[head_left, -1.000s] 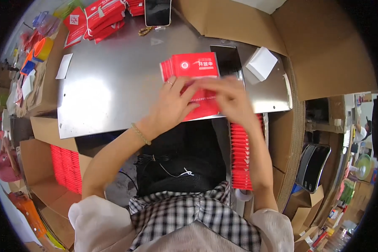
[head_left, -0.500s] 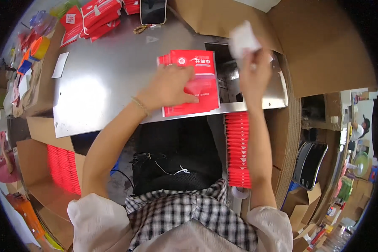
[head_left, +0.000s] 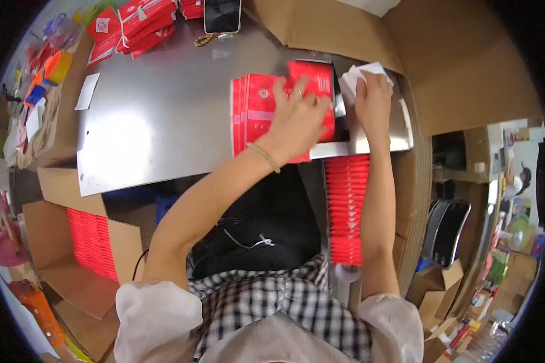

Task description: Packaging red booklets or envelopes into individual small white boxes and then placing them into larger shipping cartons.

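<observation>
My left hand [head_left: 298, 118] lies over a red printed packet [head_left: 321, 78], fingers spread and slightly blurred. This packet is offset to the right of a fanned stack of flat red packets [head_left: 243, 115] and partly covers a dark opening [head_left: 341, 130] in the metal table. To the right of the opening, my right hand [head_left: 375, 100] has its fingers closed on white paper slips [head_left: 352, 80]. Its fingers hide part of the slips, so how many it grips is unclear. Below the opening, a column of red packets [head_left: 347, 212] is stacked tightly.
The metal table [head_left: 175, 109] carries a phone [head_left: 222, 17], a beaded bracelet [head_left: 206, 40], tied red bundles [head_left: 142, 27] and a white card [head_left: 87, 92]. Cardboard flaps [head_left: 466, 72] rise at the right. An open carton [head_left: 48, 242] with red packets stands at lower left.
My left hand has moved right, and a red packet now sits shifted over the opening. My right hand has come down from the air with the white paper to the table's right end.
</observation>
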### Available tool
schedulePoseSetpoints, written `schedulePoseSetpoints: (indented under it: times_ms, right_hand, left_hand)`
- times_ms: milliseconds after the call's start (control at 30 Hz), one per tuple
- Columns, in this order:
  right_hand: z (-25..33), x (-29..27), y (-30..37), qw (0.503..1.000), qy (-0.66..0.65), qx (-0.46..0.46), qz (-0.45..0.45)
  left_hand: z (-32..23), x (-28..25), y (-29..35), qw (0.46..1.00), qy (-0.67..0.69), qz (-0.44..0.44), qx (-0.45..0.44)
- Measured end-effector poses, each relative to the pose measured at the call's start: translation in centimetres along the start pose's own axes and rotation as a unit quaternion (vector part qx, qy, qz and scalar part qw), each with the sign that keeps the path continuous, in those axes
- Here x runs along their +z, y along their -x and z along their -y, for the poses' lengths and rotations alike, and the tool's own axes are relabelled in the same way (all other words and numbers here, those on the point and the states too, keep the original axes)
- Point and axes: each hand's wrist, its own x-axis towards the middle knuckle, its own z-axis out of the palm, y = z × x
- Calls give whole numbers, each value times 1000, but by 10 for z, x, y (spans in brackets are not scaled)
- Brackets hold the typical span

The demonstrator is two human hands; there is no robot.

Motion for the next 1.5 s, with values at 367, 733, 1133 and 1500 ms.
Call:
schedulePoseSetpoints:
  times_ms: [367,733,1133,1500]
  right_hand:
    - [-21,-43,-23,972,-156,24,173]
    - [-42,-33,-10,960,-213,97,151]
    - [96,-13,49,959,-147,-219,103]
    - [88,7,54,940,-269,-149,147]
  left_hand:
    - [70,-36,74,997,43,-58,-35]
    - [63,-33,57,998,-9,-66,0]
    - [87,-31,48,997,-66,-17,23]
    - [51,-32,75,989,91,-67,98]
